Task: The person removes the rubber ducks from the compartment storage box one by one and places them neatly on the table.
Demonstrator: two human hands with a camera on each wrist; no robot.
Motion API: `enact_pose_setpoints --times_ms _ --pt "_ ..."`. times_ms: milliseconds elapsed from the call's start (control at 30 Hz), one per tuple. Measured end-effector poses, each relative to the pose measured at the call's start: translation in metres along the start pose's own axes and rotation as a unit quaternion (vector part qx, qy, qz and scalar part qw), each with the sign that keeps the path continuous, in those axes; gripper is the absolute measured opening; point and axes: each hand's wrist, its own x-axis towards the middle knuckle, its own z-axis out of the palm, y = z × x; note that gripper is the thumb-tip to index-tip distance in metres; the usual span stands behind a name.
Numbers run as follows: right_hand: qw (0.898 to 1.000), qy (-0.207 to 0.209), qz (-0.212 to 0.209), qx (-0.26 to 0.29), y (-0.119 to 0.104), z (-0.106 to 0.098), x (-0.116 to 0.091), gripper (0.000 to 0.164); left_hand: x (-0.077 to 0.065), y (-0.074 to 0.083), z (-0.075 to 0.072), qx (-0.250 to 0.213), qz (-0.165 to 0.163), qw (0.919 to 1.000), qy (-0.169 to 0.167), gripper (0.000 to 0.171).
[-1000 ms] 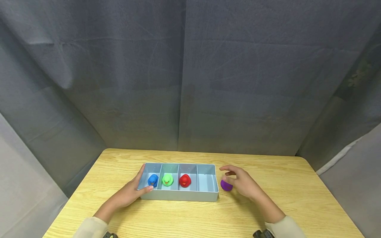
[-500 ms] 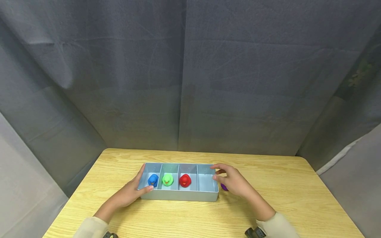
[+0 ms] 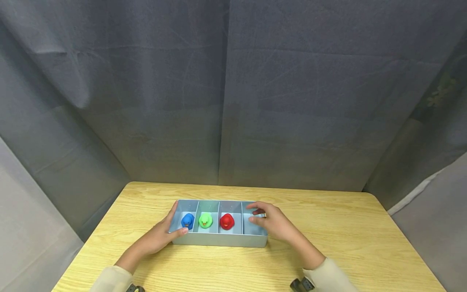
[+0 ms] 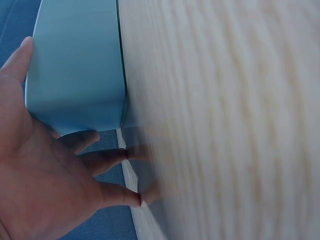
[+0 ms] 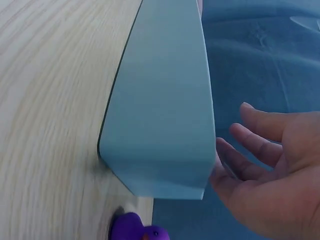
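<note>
- While the right hand [image 3: 273,221] hangs over the right end of the box [image 3: 220,240], its thumb and fingers stand apart, gently bent, with nothing pinched between them; whether a finger touches the rim I cannot tell.
- Directly under those fingertips comes the right-end compartment, the box's long axis running leftward from it toward the other hand.
- Down from the palm, at table level, the purple duck [image 5: 131,227] sits just beside the box's right end, outside it; the head view does not show it. The right hand is clearly the nearer one. Its long axis is hard to judge, being cut off in the right wrist view.
- One compartment left of the grip lies the red duck [image 3: 227,222], then the green duck [image 3: 205,220], then the blue duck [image 3: 187,221].
- Farthest left, the left hand [image 3: 158,237] rests spread on the box's opposite end, thumb on the near rim.
- Beyond the back edge of the table [image 3: 328,227] hangs a grey curtain [image 3: 292,101].
</note>
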Motion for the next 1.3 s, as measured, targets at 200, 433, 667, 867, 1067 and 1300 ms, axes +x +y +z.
enact_pose_setpoints --times_ms 200,433,667,867,1067,1300 --pt "1.0 -0.017 -0.011 0.019 -0.002 0.012 0.007 0.033 0.0 0.001 0.0 -0.004 0.0 1.0 -0.002 0.101" --pt "1.0 -0.022 -0.009 0.012 -0.005 0.022 0.011 0.035 0.001 0.0 0.001 0.0 0.003 1.0 -0.001 0.1" --pt "0.999 -0.026 -0.013 -0.014 -0.007 0.03 0.015 0.038 0.001 0.002 0.001 -0.001 0.0 1.0 -0.004 0.099" --pt "0.999 -0.027 -0.019 -0.012 -0.005 0.038 0.02 0.042 0.001 0.001 0.0 0.001 -0.003 1.0 -0.004 0.098" --pt "0.999 -0.024 -0.006 -0.037 -0.004 0.047 0.024 0.048 0.0 0.001 0.0 -0.001 -0.004 1.0 -0.006 0.099" --pt "0.998 -0.029 -0.007 -0.059 -0.006 0.058 0.028 0.053 0.0 0.0 0.0 0.0 -0.005 1.0 -0.006 0.098"
